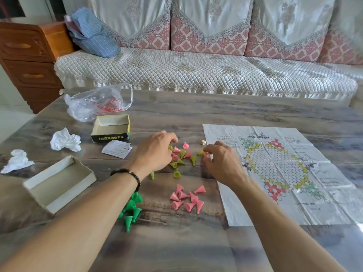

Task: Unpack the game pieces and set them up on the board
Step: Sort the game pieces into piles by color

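Behind a marbled table, a quilted sofa with pink patterned cushions fills the far wall, a striped blue bundle at its left end beside a wooden drawer chest. On the table's right side a paper board lies flat and creased, printed with a hexagon field ringed in yellow and with red and green corner zones; no pieces stand on it. A white box tray sits near the left edge, and a smaller open box with a dark printed side stands farther back, just in front of a clear plastic bag. Two crumpled tissues lie at the left, a small leaflet by the box. A person's left hand, a beaded bracelet at its wrist, has its fingers curled down into a mixed heap of pink and yellow-green cones at the table's middle; whether they grasp a piece cannot be told. The right hand, at the board's left edge, pinches a pink cone between its fingertips. Sorted pink cones lie nearer the camera, dark green cones beside the left forearm. A pale die rests just off the board.
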Tool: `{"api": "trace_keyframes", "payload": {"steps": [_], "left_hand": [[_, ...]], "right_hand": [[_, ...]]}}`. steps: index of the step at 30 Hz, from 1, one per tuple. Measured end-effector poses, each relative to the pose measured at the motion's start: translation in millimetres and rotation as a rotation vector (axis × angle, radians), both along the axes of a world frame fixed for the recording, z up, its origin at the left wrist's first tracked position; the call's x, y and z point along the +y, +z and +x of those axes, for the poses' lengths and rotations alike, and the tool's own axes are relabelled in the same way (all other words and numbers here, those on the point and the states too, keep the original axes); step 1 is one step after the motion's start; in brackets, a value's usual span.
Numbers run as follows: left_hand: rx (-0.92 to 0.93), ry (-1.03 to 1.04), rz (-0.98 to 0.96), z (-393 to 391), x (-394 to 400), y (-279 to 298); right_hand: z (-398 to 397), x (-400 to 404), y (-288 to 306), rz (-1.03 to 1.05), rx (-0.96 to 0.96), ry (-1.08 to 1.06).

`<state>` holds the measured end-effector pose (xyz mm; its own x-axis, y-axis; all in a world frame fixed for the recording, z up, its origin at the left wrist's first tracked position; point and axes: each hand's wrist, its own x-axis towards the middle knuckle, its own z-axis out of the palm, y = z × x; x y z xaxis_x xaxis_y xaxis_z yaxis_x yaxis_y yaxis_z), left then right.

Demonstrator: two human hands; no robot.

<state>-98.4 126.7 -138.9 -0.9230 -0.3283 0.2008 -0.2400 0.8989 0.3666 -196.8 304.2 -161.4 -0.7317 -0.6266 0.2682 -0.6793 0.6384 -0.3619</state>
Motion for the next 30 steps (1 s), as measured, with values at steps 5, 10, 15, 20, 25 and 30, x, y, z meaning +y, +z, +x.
{"api": "trace_keyframes", "payload": {"steps": [5,10,15,20,25,30], "left_hand": [[-0.157,-0.144,-0.033,-9,-3,4],[-0.215,-0.174,-0.017,-11,-7,9],[-0.194,-0.154,-0.087,-16,-4,6],[-0.121,-0.165,-0.074,-19,-5,1],[-0.027,-0.135,-0.031,-17,-5,1],[0.023,-0.083,0.05,-13,-4,8]], "right_hand": [[-5,2,-4,-0.033,0.004,0.021],[-1,-7,2,-0.085,-0.047,0.081],[-7,-36,18,-0.089,-0.055,0.135],[-4,-44,18,0.093,-0.146,0.172],[-11,-45,20,0.121,-0.336,0.072],[-10,-42,16,0.024,-0.361,0.014]]}}
